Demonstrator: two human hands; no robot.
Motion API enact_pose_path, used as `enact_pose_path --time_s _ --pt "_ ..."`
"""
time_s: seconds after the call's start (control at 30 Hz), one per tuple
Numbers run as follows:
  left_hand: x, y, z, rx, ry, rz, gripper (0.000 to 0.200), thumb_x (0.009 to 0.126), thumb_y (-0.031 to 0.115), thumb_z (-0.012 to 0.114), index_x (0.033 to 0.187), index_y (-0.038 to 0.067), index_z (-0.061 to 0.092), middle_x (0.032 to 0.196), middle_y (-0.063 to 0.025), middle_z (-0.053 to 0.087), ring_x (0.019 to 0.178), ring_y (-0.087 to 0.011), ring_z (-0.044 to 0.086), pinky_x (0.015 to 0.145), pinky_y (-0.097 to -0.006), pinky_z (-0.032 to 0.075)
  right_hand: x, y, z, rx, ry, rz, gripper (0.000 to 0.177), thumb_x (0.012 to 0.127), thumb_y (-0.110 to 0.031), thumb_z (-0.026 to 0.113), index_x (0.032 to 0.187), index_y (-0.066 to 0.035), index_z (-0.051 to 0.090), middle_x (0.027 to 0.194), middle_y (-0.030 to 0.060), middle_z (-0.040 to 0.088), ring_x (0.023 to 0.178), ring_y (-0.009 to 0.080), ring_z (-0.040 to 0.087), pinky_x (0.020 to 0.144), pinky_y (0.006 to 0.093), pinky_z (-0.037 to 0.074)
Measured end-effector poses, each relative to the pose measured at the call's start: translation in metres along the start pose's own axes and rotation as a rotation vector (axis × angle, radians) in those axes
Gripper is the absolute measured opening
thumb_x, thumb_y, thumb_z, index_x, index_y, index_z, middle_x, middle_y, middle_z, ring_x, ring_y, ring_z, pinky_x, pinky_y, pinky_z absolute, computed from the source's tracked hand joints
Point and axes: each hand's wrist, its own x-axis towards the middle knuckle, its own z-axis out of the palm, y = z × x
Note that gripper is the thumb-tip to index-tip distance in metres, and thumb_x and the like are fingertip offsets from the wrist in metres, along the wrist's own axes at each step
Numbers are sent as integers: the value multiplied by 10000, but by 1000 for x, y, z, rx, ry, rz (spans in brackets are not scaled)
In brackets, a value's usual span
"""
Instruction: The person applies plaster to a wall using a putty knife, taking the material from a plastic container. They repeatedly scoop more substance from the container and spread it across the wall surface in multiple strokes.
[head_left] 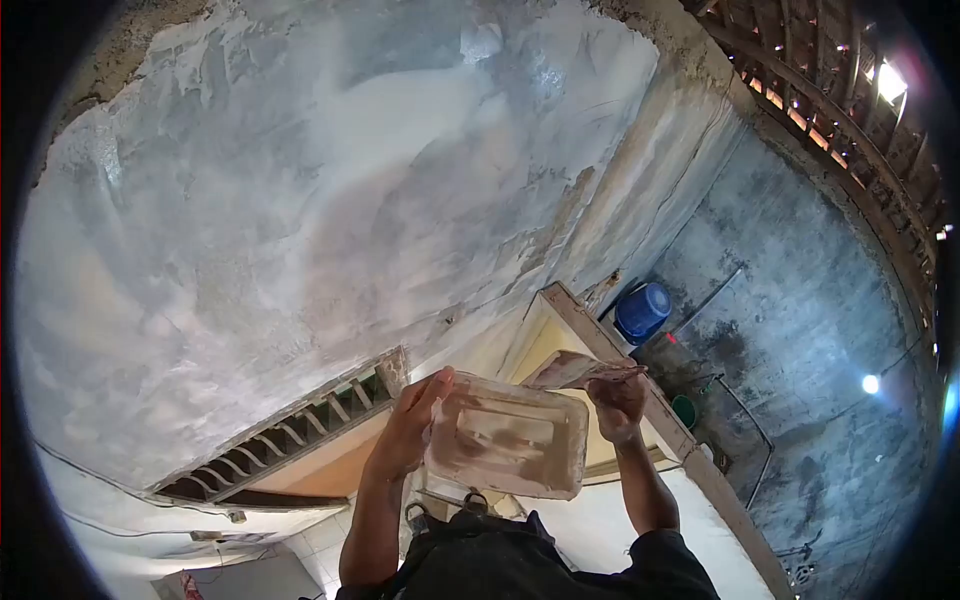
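Note:
My left hand (408, 425) is closed on the left side of a rectangular see-through plastic container (505, 483), its thumb at the upper rim. Pale residue smears the container's walls, and whitish paste lies in patches on its bottom. In my right hand (618, 405) is a flat, residue-coated scraper (562, 370), gripped at its right end. The blade reaches left over the container's upper right edge. A broad wall (350, 210) rises in front of me, coated in uneven grey and white plaster, with a smooth whiter patch near its upper middle.
Below the wall's coated area sits a slatted vent opening (285, 440). To the right, a wooden door frame (640, 395) slants down. A blue bucket (642, 312) and a thin pipe (748, 420) are by the dark grey wall beyond. Roof timbers (810, 70) show at upper right.

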Motion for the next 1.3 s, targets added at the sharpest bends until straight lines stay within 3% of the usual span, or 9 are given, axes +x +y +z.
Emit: enact_pose_path --time_s 0.07,0.17,0.3,0.4,0.6,0.8,0.9,1.07,1.3 --pt "-1 -1 1 -73 16 -33 561 828 -143 478 1352 48 410 1343 -159 388 1247 -263 424 1029 -345 374 -1 -4 3 -403 66 12 468 813 -193 662 1181 21 466 1142 127 552 1044 198 561 842 314 490" --pt "0 3 6 89 16 23 553 819 -136 500 1338 40 427 1307 -168 430 1216 -259 450 1014 -335 386 5 -7 14 -143 195 -118 346 806 -94 643 1103 26 512 1090 121 570 992 179 575 782 286 492" --pt "2 -17 12 111 30 54 523 824 -113 523 1320 35 448 1279 -169 462 1196 -259 464 1006 -330 388 10 -11 14 -159 158 -165 316 787 -78 660 1058 22 531 1039 110 576 934 165 580 749 274 485" --pt "5 -26 15 -242 81 -198 496 832 -93 532 1307 27 457 1276 -168 468 1194 -259 466 1004 -321 384 3 -7 17 -345 337 -5 421 787 -247 716 1048 24 529 1011 98 569 887 156 575 738 269 483" --pt "5 -30 12 -431 74 -288 507 821 -98 536 1307 19 450 1274 -171 468 1192 -259 467 993 -312 387 1 0 13 -282 165 -140 642 763 -479 707 1087 33 495 997 95 579 883 168 589 724 269 490" --pt "5 -11 8 -31 24 -122 555 802 -110 544 1327 29 430 1291 -161 452 1203 -262 458 996 -316 387 2 3 14 -230 127 -126 705 751 -488 708 1135 51 467 1030 100 572 908 171 584 727 277 494" --pt "5 -1 7 165 6 -67 503 842 -67 527 1326 37 436 1292 -151 453 1205 -260 456 1005 -319 378 0 7 15 -123 133 -127 674 753 -466 717 1123 44 478 1047 95 568 923 167 579 728 281 492" --pt "14 4 12 -445 137 -426 379 961 190 464 1285 -7 471 1284 -134 479 1201 -205 455 1025 -301 331 1 11 9 -62 77 -114 572 772 -436 712 1047 36 542 1018 90 573 890 174 586 703 278 489" --pt "12 5 16 -276 96 -306 400 960 225 472 1264 -36 481 1266 -130 501 1195 -180 455 1010 -289 331 33 -19 27 -116 -101 -182 353 849 -257 665 1019 38 568 963 169 651 873 282 663 713 348 536"
